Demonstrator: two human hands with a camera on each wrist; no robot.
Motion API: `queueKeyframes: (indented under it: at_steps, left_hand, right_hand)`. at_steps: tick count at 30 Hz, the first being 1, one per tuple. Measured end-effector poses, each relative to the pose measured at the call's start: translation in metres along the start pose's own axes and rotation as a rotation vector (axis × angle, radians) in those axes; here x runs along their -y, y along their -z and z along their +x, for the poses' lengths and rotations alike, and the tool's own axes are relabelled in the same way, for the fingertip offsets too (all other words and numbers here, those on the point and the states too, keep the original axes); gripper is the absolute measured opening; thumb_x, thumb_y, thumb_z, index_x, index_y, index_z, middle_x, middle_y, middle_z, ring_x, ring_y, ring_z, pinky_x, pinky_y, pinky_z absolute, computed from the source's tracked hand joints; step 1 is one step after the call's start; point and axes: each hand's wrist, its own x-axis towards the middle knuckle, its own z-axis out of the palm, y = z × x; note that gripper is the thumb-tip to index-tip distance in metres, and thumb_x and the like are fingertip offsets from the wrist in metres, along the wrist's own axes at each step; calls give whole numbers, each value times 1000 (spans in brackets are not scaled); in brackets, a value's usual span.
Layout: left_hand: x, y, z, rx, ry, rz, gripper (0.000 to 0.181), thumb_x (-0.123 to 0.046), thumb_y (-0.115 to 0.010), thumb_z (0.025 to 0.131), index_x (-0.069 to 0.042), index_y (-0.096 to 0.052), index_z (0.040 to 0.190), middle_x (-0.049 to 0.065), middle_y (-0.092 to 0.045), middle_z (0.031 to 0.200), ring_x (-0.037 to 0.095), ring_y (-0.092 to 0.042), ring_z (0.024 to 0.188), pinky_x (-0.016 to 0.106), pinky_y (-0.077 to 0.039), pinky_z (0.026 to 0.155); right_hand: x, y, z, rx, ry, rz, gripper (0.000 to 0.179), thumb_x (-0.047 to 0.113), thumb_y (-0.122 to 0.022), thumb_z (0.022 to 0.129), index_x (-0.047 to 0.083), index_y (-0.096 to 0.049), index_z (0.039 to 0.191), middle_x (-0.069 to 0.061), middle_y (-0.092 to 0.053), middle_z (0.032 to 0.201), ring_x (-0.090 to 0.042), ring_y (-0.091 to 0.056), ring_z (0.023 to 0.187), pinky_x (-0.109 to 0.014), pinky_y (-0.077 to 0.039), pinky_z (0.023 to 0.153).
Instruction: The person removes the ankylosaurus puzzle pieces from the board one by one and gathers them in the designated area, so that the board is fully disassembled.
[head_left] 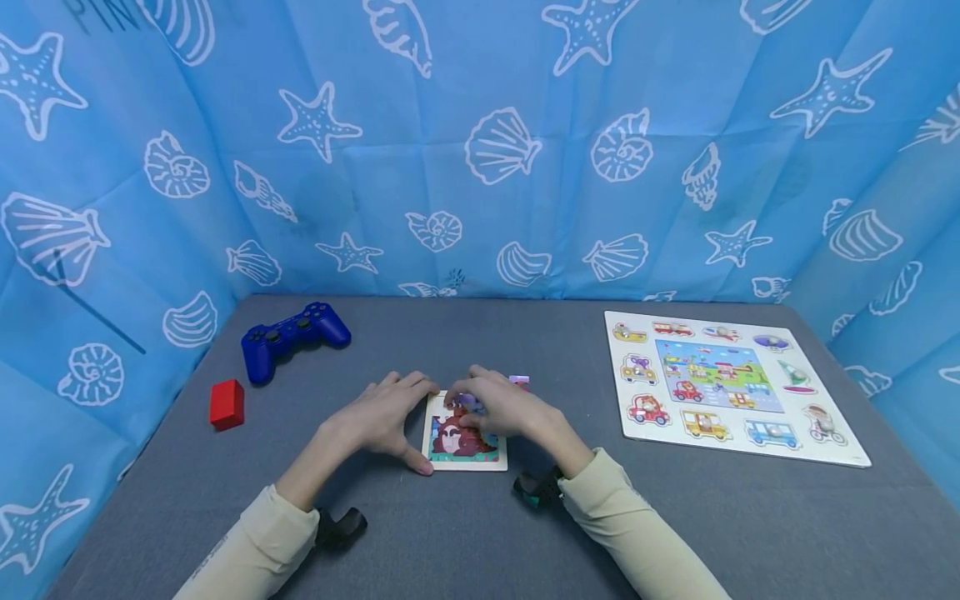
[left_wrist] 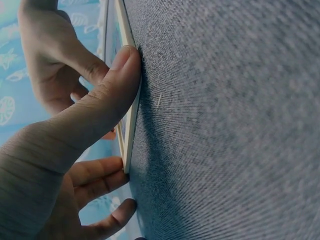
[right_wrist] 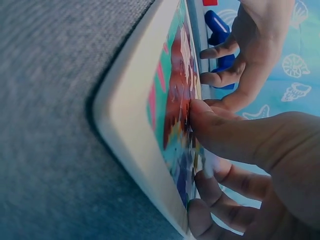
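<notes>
A small jigsaw puzzle [head_left: 465,450] in a pale wooden frame lies on the grey table, with a reddish-brown figure on green showing. My left hand [head_left: 386,417] holds the frame by its left side, thumb at the near corner and fingers at the far one. Over the puzzle's upper right part, my right hand [head_left: 498,404] pinches a puzzle piece [right_wrist: 207,162], mostly hidden by the fingers, against the picture. A pink and purple puzzle piece [head_left: 519,381] lies just beyond my right hand.
A blue game controller [head_left: 295,337] and a red block [head_left: 227,404] lie at the left of the table [head_left: 420,542]. At the right sits a large white peg puzzle board [head_left: 630,425] with vehicle pieces. A blue shell-patterned curtain [head_left: 450,192] rises behind the table.
</notes>
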Motion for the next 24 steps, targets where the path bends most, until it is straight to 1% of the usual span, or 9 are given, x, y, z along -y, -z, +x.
queueKeyframes:
  at_steps: [5, 10, 15, 24]
  left_hand:
    - [-2, 1, -1, 1, 4, -4, 105, -59, -92, 64, -14, -49, 148, 7, -50, 151, 38, -47, 134, 68, -40, 105]
    - [-2, 2, -1, 1, 3, -3, 105, -59, -92, 64, -14, -49, 148, 6, -50, 150, 38, -47, 133, 67, -41, 105]
    - [-2, 2, -1, -2, 8, 1, 104, -59, -92, 64, -15, -49, 148, 6, -50, 150, 37, -48, 133, 67, -41, 105]
    - [-1, 0, 0, -4, 12, 4, 104, -60, -92, 63, -16, -49, 147, 5, -51, 150, 37, -48, 131, 66, -42, 104]
  right_hand:
    - [0, 1, -1, -7, 15, -12, 28, 16, -73, 95, 15, -72, 123, -7, -56, 102, -17, -46, 83, -30, -38, 74]
    - [1, 2, -2, 3, 19, -33, 31, 12, -74, 94, 14, -73, 125, -7, -57, 102, -16, -45, 82, -29, -37, 73]
    - [1, 3, -3, 10, 26, -49, 34, 6, -72, 94, 13, -72, 127, -8, -58, 105, -16, -47, 82, -28, -39, 72]
    - [3, 4, -3, 15, 45, -67, 34, 2, -69, 95, 11, -72, 128, -9, -60, 108, -16, -50, 82, -26, -43, 71]
